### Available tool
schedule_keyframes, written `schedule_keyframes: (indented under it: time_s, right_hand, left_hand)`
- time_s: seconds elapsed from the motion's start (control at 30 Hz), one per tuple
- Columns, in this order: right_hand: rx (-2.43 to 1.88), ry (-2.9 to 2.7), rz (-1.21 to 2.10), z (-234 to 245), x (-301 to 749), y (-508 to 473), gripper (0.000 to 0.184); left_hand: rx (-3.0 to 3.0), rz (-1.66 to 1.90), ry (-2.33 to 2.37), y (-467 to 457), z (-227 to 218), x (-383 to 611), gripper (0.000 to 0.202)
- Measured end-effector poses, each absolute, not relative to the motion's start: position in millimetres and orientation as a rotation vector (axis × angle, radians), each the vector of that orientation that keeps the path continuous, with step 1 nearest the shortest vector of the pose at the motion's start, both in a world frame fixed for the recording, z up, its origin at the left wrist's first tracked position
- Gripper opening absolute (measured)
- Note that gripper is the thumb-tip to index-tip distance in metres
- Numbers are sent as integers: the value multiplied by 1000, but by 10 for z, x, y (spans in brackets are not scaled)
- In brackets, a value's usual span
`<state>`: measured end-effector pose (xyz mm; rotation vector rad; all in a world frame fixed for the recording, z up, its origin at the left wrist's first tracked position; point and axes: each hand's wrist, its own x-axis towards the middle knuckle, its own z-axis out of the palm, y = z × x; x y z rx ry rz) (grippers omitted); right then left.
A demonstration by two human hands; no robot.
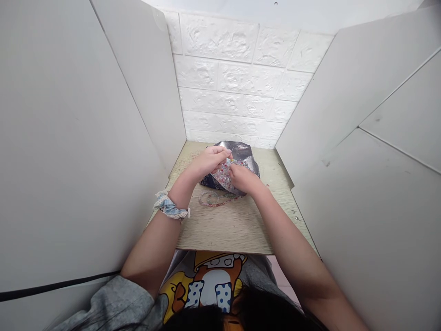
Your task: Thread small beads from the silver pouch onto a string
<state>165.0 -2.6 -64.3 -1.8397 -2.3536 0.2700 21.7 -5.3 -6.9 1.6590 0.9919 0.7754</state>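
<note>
My left hand point(211, 159) and my right hand point(243, 177) meet over a silvery foil bag point(241, 149) full of small coloured beads point(223, 174) at the back of a narrow wooden table point(227, 225). The left fingers are pinched; a thin needle or wire sticks up by them. My right hand is closed in a pinch on something too small to name. A strand of strung beads point(215, 198) lies coiled on the table just in front of the bag. A blue lace scrunchie point(171, 208) sits on my left wrist.
White panels stand close on the left point(86, 151) and right point(361, 161), boxing in the table. A white brick-pattern wall point(237, 87) closes the back. A few loose beads point(295, 214) lie near the table's right edge. A black cable point(55, 286) runs at the lower left.
</note>
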Motion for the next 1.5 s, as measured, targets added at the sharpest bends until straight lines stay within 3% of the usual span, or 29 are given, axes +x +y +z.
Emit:
schedule_keyframes:
  time_s: [0.13,0.3,0.67,1.07,1.2,1.33,1.5]
  right_hand:
    - [-1884,-2298,278,-576,1681,-48,40]
    - [-1821,-2368,167,-588,1736,-54,18]
    - [-1711,-2513,581,-538,1786,-123,13]
    - [-1613,-2291,423,-602,1715,-81,19]
    - [-1400,-1943,740,-434,1751,-111,23]
    - [-1104,-1605,1148,-347,1775,-141,13]
    - [-863,-1326,1388,-403,1774,-105,14]
  left_hand:
    - [1660,769,1008,-59,-62,221,22]
    - [1699,773,1019,-52,-67,222,22]
    - [1753,759,1012,-37,-120,207,26]
    - [1794,671,1024,-6,-125,162,26]
    - [1805,686,997,6,-134,142,26]
    - [1816,692,972,-13,-132,161,23]
    - [1836,691,1017,-33,-124,175,24]
